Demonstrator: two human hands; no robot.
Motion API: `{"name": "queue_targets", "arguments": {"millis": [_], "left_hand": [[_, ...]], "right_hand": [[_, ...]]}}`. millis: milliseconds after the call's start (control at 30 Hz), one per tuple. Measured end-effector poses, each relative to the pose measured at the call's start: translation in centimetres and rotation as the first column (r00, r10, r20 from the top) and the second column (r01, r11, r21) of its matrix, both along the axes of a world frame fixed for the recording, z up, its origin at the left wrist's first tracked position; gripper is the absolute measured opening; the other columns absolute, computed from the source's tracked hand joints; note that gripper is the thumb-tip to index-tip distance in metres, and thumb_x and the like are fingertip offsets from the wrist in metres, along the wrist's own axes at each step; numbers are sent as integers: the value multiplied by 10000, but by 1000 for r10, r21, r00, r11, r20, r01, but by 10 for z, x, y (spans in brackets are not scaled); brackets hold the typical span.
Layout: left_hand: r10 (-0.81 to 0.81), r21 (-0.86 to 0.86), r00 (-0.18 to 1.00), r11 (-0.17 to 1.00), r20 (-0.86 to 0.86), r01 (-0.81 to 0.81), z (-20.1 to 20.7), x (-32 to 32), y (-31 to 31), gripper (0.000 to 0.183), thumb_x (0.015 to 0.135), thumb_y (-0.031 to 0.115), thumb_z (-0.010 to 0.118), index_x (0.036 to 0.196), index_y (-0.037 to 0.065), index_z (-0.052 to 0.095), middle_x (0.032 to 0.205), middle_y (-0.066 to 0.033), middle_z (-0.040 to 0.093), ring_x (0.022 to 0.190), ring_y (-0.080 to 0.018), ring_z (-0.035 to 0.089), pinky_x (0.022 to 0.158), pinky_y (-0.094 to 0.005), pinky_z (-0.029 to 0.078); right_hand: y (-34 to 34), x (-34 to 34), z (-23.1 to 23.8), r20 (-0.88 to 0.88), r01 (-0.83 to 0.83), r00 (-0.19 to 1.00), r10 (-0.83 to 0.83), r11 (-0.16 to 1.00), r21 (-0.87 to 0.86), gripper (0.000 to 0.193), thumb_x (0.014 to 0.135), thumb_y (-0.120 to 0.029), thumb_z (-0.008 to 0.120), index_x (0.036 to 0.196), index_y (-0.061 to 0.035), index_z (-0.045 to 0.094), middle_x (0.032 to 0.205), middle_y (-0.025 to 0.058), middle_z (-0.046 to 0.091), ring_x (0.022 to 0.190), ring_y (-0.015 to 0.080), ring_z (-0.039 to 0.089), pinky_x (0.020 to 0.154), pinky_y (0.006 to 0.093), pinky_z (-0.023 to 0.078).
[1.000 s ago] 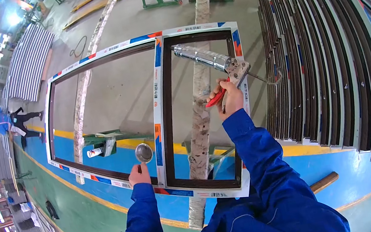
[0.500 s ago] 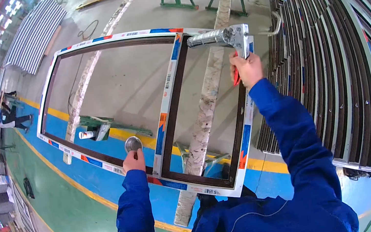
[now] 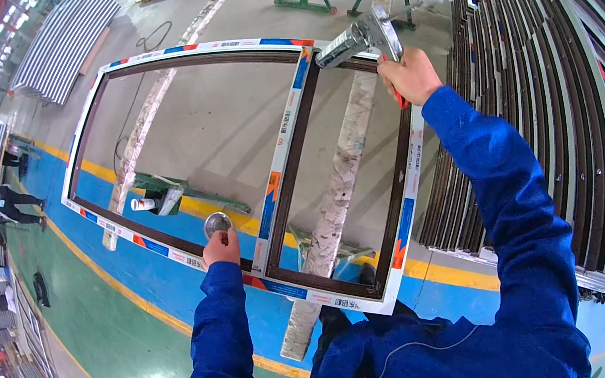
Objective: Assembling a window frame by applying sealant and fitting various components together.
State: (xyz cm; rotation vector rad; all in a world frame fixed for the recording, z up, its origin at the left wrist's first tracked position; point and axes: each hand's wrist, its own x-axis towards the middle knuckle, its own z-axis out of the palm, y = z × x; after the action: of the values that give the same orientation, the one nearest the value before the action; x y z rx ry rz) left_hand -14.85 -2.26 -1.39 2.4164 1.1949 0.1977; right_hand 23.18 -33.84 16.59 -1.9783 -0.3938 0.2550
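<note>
The gun (image 3: pixel 375 33) sits just beyond the right hand (image 3: pixel 412 77), whose fingers curl tightly about its handle and red trigger; its barrel slants leftward from them, over the frame's far corner, and whether it touches is unclear. That arm reaches forward, elbow slightly bent, knuckles up. The left hand (image 3: pixel 221 249) is nearer the body, forearm upright from below, its fingers bent together around the base of a round metal cup (image 3: pixel 217 223) that rises just past them. The frame (image 3: pixel 280 167) lies between and beyond both hands, on two beams (image 3: pixel 349 152); stacked frames (image 3: pixel 521 118) stand right of the right fingers.
</note>
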Motion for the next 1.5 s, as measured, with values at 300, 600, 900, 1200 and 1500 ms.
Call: {"name": "queue_targets", "arguments": {"millis": [300, 600, 900, 1200, 1500], "left_hand": [[31, -14, 999, 999, 28, -31, 7, 18, -15, 329, 820, 431, 605, 847, 115, 692, 767, -89, 686, 754, -286, 660, 715, -391, 501], [-36, -66, 994, 997, -100, 30, 32, -1, -9, 359, 832, 401, 522, 908, 87, 679, 913, -159, 673, 877, -359, 638, 798, -461, 498], [59, -330, 812, 928, 581, 169, 36, -31, -18, 524, 790, 374, 641, 1182, 42, 541, 1071, -164, 629, 987, -306, 613, 841, -392, 487], [-81, -324, 446, 573, 891, 753, 185, -211, -119, 663, 818, 304, 696, 1327, -12, 412, 1400, -204, 388, 1310, -288, 369, 1079, -375, 298], [133, -447, 609, 800, 782, 400, 251, -310, -99, 567, 763, 334, 672, 1192, 12, 487, 958, -166, 616, 893, -284, 619, 729, -386, 480]], "right_hand": [[1, 19, 26, 301, -29, 945, 130, 948, -317, 194, 743, -157, 599, 667, 20, 585, 561, 69, 580, 495, 145, 546, 462, 303, 413], [-58, -150, 35, -108, 107, 992, -66, 896, 430, 281, 848, -57, 598, 1118, 21, 596, 979, 128, 658, 700, 141, 608, 616, 277, 489], [-97, -379, 58, 113, 60, 983, -141, 845, 531, 365, 852, -158, 580, 1099, 112, 574, 945, 223, 646, 774, 298, 645, 733, 403, 553], [11, -519, 42, 19, 128, 986, -163, 836, 533, 269, 838, 4, 510, 1064, 127, 587, 982, 207, 622, 791, 215, 559, 679, 314, 461], [197, -630, -4, 139, -267, 931, 337, 368, 891, 526, 947, -305, 389, 1335, 50, 390, 1322, 185, 456, 1224, 241, 430, 1044, 380, 320]]}}
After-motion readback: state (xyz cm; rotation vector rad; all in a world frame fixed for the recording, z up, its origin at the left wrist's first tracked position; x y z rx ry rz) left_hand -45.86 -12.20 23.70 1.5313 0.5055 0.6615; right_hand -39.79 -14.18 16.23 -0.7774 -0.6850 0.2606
